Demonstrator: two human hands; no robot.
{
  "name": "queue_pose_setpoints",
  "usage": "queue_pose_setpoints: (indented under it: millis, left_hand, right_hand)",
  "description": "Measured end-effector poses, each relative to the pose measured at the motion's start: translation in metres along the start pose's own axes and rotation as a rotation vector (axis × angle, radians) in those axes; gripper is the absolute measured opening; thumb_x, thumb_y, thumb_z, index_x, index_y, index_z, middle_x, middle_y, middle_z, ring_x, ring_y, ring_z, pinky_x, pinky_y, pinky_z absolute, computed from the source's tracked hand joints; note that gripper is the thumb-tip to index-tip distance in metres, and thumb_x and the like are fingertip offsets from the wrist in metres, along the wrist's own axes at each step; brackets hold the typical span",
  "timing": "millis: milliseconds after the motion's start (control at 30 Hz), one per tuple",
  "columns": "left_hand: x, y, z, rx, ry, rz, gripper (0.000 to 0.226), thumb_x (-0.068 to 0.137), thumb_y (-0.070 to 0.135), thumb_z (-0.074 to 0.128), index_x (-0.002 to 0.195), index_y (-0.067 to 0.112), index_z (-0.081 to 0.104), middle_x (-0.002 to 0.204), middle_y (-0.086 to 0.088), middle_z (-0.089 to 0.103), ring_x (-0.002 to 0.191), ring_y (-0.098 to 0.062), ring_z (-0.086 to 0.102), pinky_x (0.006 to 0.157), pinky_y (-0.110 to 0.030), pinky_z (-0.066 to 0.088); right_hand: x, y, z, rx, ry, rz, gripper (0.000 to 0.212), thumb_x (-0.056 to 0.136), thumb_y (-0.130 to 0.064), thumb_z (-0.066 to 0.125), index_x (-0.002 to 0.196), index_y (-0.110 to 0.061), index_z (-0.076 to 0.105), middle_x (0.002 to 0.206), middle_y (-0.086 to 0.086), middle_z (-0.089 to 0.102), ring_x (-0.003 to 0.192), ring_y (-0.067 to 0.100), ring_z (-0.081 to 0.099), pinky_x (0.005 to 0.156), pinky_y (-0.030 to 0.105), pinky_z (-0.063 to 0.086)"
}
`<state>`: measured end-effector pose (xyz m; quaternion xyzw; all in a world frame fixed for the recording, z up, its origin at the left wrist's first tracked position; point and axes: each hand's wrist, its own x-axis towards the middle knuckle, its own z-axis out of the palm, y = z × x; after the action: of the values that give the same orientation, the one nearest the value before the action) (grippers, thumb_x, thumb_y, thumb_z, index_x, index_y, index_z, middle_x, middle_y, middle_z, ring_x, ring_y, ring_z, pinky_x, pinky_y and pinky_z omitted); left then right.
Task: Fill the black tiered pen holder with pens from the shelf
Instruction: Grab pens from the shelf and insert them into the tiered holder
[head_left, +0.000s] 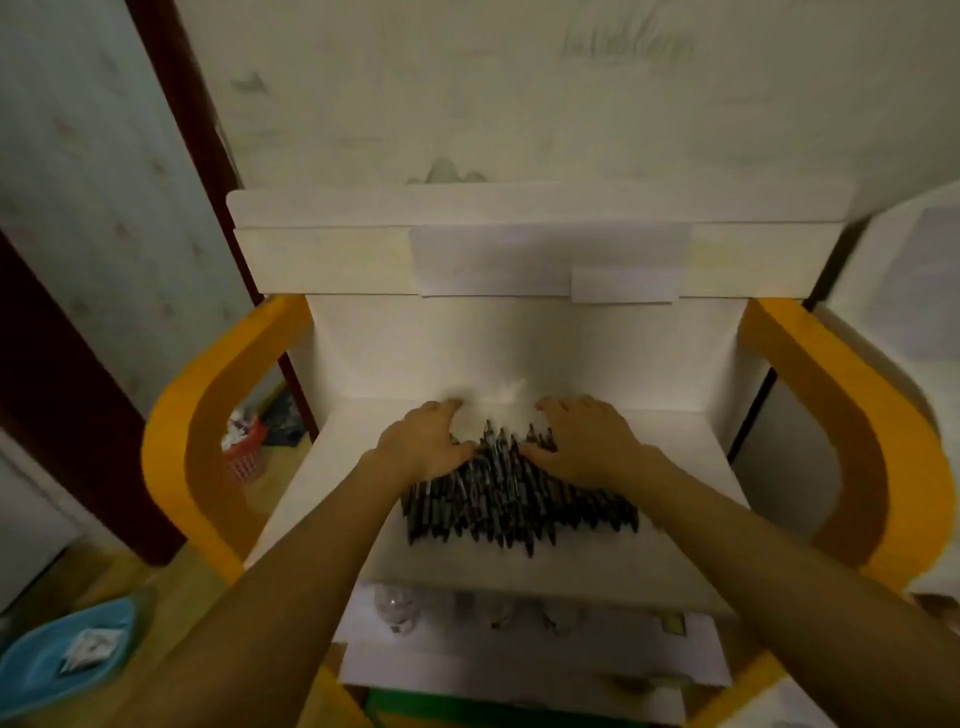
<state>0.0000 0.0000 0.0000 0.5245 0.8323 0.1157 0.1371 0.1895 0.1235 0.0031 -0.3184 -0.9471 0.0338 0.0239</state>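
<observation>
At the far left, low on the floor, a blue basin (67, 649) with a small white packet in it is seen, well apart from both hands. A little higher, a red basket (244, 449) is visible behind the yellow side frame (208, 415) of the shelf unit.

The left hand (423, 441) is laid on the left part of the pile of black pens (519, 499), palm down, with the fingers spread and only lightly bent; no pen is gripped by it, as far as can be told. The pens are lying on the white shelf (691, 467), in a dense heap between and just under the two hands, with their tips pointed away from the person.

The right hand (587, 441) is placed on the right part of the same pile, also palm down with relaxed, spread fingers, pressing on the pens and not closed around any.

Above the hands, white papers (545, 260) are fixed on the upper board. Below the hands, a lower shelf with blurred small objects is seen.
</observation>
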Motion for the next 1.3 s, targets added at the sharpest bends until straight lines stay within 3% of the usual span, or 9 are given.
queue_pose_setpoints:
  millis: [133, 333, 500, 633, 733, 900, 1000, 1133, 1300]
  left_hand:
    - [0.016, -0.033, 0.027, -0.123, -0.026, -0.261, 0.083, 0.085, 0.060, 0.056, 0.149, 0.015, 0.029, 0.143, -0.013, 0.043, 0.125, -0.030, 0.047, 0.101, -0.042, 0.046]
    - [0.021, -0.050, 0.060, -0.158, -0.109, -0.559, 0.112, 0.070, 0.077, 0.061, 0.146, 0.002, 0.027, 0.144, -0.020, 0.032, 0.130, -0.036, 0.037, 0.105, -0.041, 0.038]
    - [0.025, -0.046, 0.063, -0.176, -0.123, -0.551, 0.097, 0.071, 0.066, 0.069, 0.136, 0.002, 0.037, 0.133, -0.016, 0.042, 0.122, -0.030, 0.042, 0.097, -0.036, 0.044]
    - [0.030, -0.050, 0.060, -0.337, -0.141, -0.604, 0.115, 0.046, 0.072, 0.073, 0.132, 0.002, 0.043, 0.123, -0.013, 0.051, 0.108, -0.027, 0.054, 0.089, -0.036, 0.054]
    - [0.032, -0.047, 0.060, -0.381, -0.120, -0.582, 0.093, 0.063, 0.060, 0.076, 0.129, 0.002, 0.044, 0.122, -0.012, 0.051, 0.104, -0.024, 0.057, 0.085, -0.035, 0.056]
    - [0.034, -0.042, 0.061, -0.321, -0.092, -0.590, 0.090, 0.074, 0.054, 0.074, 0.135, 0.001, 0.034, 0.128, -0.012, 0.042, 0.105, -0.024, 0.055, 0.081, -0.032, 0.053]
    - [0.035, -0.048, 0.061, -0.339, -0.068, -0.583, 0.069, 0.074, 0.048, 0.075, 0.120, 0.004, 0.048, 0.108, -0.007, 0.048, 0.086, -0.018, 0.057, 0.065, -0.027, 0.050]
    - [0.035, -0.055, 0.063, -0.393, -0.089, -0.557, 0.026, 0.078, 0.034, 0.075, 0.084, 0.015, 0.059, 0.080, -0.002, 0.059, 0.070, -0.013, 0.058, 0.060, -0.023, 0.050]
    - [0.033, -0.058, 0.059, -0.475, -0.056, -0.553, 0.042, 0.074, 0.050, 0.078, 0.089, 0.017, 0.056, 0.079, 0.002, 0.059, 0.068, -0.009, 0.056, 0.052, -0.019, 0.043]
  right_hand:
    - [0.018, -0.007, 0.030, 0.016, -0.026, -0.025, 0.073, 0.089, -0.067, 0.037, 0.145, -0.020, 0.031, 0.142, 0.009, 0.047, 0.129, 0.030, 0.042, 0.110, 0.046, 0.034]
    - [0.034, -0.016, 0.058, 0.030, -0.056, -0.050, 0.075, 0.091, -0.067, 0.034, 0.148, -0.020, 0.026, 0.146, 0.008, 0.040, 0.134, 0.030, 0.035, 0.116, 0.046, 0.024]
    - [0.038, -0.016, 0.069, 0.120, -0.037, -0.047, 0.076, 0.090, -0.069, 0.031, 0.149, -0.022, 0.026, 0.148, 0.005, 0.037, 0.137, 0.028, 0.031, 0.117, 0.045, 0.022]
    - [0.039, -0.014, 0.069, 0.169, -0.029, -0.064, 0.075, 0.090, -0.069, 0.032, 0.149, -0.022, 0.026, 0.149, 0.003, 0.036, 0.138, 0.026, 0.029, 0.118, 0.045, 0.020]
    - [0.038, -0.014, 0.066, 0.182, -0.034, -0.080, 0.075, 0.090, -0.069, 0.032, 0.150, -0.023, 0.024, 0.151, 0.001, 0.033, 0.140, 0.025, 0.027, 0.119, 0.045, 0.017]
    - [0.039, -0.015, 0.062, 0.191, -0.033, -0.108, 0.074, 0.091, -0.068, 0.032, 0.150, -0.024, 0.023, 0.150, 0.000, 0.034, 0.139, 0.023, 0.027, 0.118, 0.044, 0.018]
    - [0.041, -0.014, 0.061, 0.206, -0.033, -0.112, 0.074, 0.091, -0.068, 0.032, 0.150, -0.024, 0.023, 0.150, -0.001, 0.034, 0.139, 0.022, 0.028, 0.118, 0.044, 0.019]
    - [0.042, -0.014, 0.060, 0.221, -0.009, -0.121, 0.073, 0.090, -0.068, 0.033, 0.148, -0.025, 0.027, 0.147, -0.001, 0.037, 0.137, 0.022, 0.031, 0.117, 0.043, 0.021]
    - [0.044, -0.015, 0.058, 0.222, -0.007, -0.121, 0.072, 0.090, -0.068, 0.032, 0.148, -0.026, 0.028, 0.147, -0.002, 0.038, 0.136, 0.021, 0.032, 0.117, 0.042, 0.021]
